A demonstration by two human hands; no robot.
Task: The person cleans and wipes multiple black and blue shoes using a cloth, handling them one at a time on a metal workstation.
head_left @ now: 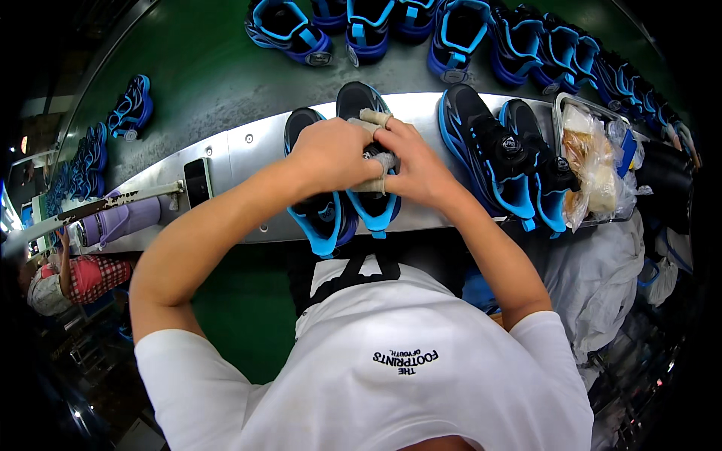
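- Both hands meet over a black-and-blue sneaker (374, 203) on the metal ledge (241, 150) — its long axis runs straight away from the worker, heel nearest.
- The left hand (331, 156) clasps the shoe's upper from the left; the right hand (414, 169), fingers taped, pinches at its tongue.
- Its mate (320, 218) lies touching, just left — nearer the left hand.

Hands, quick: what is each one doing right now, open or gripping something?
Left hand: closed, resting on the black and blue shoe; grip hidden.
Right hand: closed on the same shoe, fingers taped.
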